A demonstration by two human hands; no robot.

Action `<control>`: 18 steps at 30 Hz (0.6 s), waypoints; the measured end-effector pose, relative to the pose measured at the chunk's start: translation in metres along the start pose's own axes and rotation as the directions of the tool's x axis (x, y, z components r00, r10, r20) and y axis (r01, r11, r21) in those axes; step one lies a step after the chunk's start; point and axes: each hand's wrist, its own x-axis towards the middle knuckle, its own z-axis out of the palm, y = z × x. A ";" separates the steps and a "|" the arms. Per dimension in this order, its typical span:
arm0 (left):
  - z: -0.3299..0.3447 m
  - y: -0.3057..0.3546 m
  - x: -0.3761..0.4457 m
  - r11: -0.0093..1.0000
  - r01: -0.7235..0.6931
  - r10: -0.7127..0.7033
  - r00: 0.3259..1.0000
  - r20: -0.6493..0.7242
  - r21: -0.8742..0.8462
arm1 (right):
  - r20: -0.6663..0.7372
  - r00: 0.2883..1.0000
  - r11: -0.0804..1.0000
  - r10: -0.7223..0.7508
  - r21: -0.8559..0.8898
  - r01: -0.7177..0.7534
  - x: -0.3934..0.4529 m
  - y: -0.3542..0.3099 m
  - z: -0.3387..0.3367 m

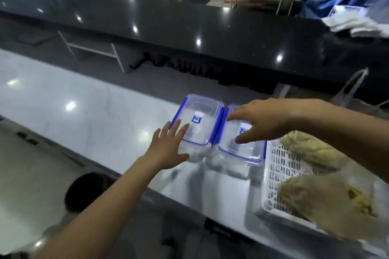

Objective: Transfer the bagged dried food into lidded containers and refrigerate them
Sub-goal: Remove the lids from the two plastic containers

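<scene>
**Both hands at the two lidded containers**

Side by side on the pale bench (94, 115) stand two clear containers with blue-rimmed lids, their long sides touching. The left hand (168, 149) reaches to the left container (197, 120) with fingers (183, 130) straight and spread, lying against its near left edge; the thumb points toward the container's near corner. The right hand (265, 122) comes in from the right above the right container (242, 147), fingers relaxed and apart, the thumb down over the lid near its blue label; whether it touches the lid cannot be told. Neither hand grips anything.

Just beside the right container, at the bench's right end, sits a white perforated basket (273, 166). Two clear bags of pale yellowish dried food lie in it: the far bag (311, 151) partly under the right forearm, the near bag (320, 200) at the lower right. Beyond the bench runs a dark glossy counter (189, 21).
</scene>
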 end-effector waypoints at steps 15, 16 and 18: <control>0.029 -0.073 -0.039 0.952 -0.305 0.305 0.952 0.025 0.009 | -0.097 0.859 0.812 0.503 0.394 -0.431 0.115 -0.127 0.109; 0.028 -0.078 -0.046 0.949 -0.315 0.315 0.949 0.037 0.008 | -0.109 0.854 0.811 0.509 0.393 -0.434 0.115 -0.138 0.115; 0.028 -0.088 -0.060 0.945 -0.326 0.326 0.943 0.058 -0.012 | -0.143 0.845 0.808 0.515 0.411 -0.423 0.112 -0.160 0.126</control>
